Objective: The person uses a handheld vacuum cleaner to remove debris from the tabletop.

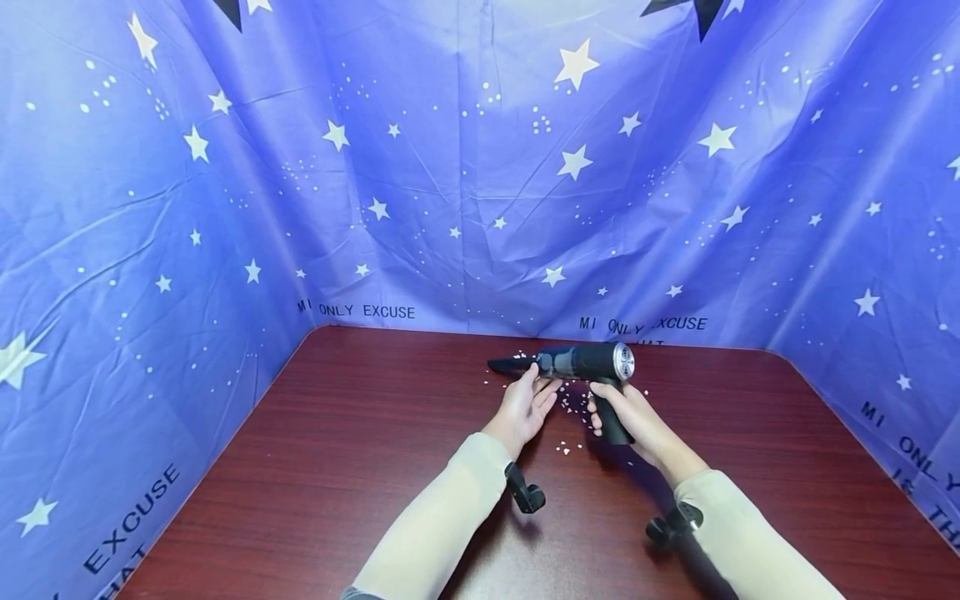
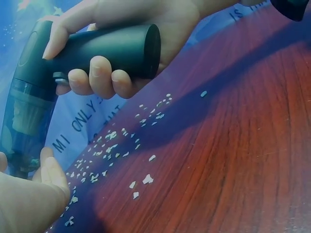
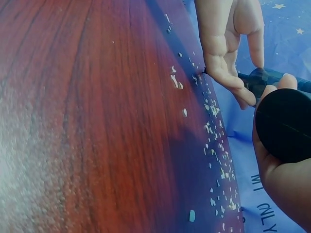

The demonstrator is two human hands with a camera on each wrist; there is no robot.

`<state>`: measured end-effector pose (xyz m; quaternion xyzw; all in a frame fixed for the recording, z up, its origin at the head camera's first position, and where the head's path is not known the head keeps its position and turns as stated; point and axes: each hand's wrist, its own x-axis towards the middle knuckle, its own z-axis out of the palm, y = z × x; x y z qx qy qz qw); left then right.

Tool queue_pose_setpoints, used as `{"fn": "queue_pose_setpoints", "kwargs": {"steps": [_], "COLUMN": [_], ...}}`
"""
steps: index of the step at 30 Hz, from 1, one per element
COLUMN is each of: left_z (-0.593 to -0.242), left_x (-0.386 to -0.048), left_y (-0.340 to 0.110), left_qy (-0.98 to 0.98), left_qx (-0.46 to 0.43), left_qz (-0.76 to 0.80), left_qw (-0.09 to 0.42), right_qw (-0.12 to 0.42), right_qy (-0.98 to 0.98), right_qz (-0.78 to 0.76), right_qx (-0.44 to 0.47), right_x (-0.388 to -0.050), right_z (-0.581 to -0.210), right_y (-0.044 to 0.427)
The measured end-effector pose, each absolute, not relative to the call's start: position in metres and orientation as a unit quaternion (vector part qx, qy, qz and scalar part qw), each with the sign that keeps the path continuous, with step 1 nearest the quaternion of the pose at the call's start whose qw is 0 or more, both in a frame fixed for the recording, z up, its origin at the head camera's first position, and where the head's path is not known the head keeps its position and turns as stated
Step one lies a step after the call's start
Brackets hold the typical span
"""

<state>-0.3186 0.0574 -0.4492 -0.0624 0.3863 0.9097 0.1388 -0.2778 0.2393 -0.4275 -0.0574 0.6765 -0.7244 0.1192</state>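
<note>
A black handheld vacuum (image 1: 592, 362) with a clear front chamber (image 2: 30, 114) and a silver-rimmed rear end is held above the table's far part, its dark flat nozzle (image 1: 510, 365) pointing left. My right hand (image 1: 626, 412) grips the handle, fingers wrapped round it, also in the left wrist view (image 2: 131, 43). My left hand (image 1: 522, 408) holds the front where chamber and nozzle meet, thumb on one side and fingers beneath. In the right wrist view the left hand (image 3: 226, 43) touches the tube. White bits (image 1: 573, 400) lie scattered below the vacuum.
The dark red wooden table (image 1: 360, 467) has its far edge against a blue star-printed cloth (image 1: 450, 167), which also stands on both sides. Black devices are strapped on both wrists, the left (image 1: 527, 493) and the right (image 1: 671, 527).
</note>
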Motion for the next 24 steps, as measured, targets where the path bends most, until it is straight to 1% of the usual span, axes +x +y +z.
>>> {"fn": "queue_pose_setpoints", "kwargs": {"steps": [9,24], "left_z": [-0.452,-0.456], "left_x": [-0.309,-0.295], "left_y": [0.06,0.063], "left_qy": [0.381,0.376], "left_qx": [-0.066,-0.046], "left_qz": [0.913,0.916], "left_qw": [0.131,0.132], "right_qw": [0.114,0.135], "right_qy": [0.696,0.7], "right_qz": [-0.706,-0.699], "right_qx": [-0.059,-0.064], "right_x": [-0.275,-0.272], "right_z": [-0.425,-0.422], "right_y": [0.245,0.258]}}
